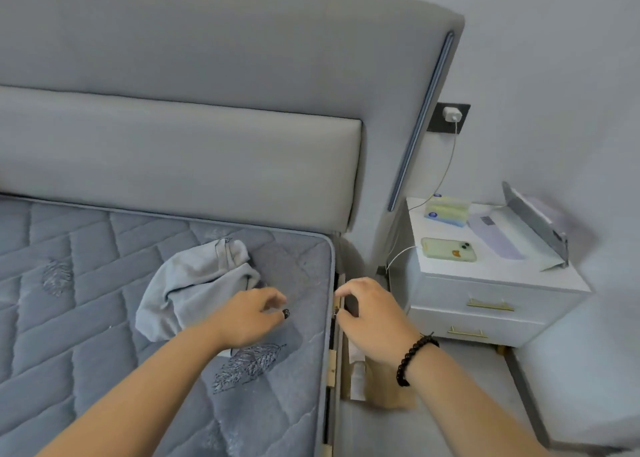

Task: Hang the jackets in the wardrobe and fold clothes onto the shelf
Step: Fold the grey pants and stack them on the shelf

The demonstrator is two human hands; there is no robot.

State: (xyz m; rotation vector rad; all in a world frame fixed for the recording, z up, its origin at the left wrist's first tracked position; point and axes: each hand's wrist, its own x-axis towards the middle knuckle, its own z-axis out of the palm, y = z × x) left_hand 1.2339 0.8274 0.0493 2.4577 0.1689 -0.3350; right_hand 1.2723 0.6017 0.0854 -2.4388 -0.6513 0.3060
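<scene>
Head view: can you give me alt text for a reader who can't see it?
Both hands reach over the corner of a bare quilted mattress, the left hand beside a crumpled pale grey garment, the right hand at the mattress edge. A phone lies on the white nightstand beyond.

Bare mattress (pixel 104 300) — crumpled grey garment (pixel 194 283) on it.

Bedroom corner in soft, even light
A grey padded headboard (pixel 214 75) backs a quilted blue mattress (pixel 86 318); beside it a white nightstand (pixel 485 304) with brass handles stands against a pale wall (pixel 554 40).
</scene>
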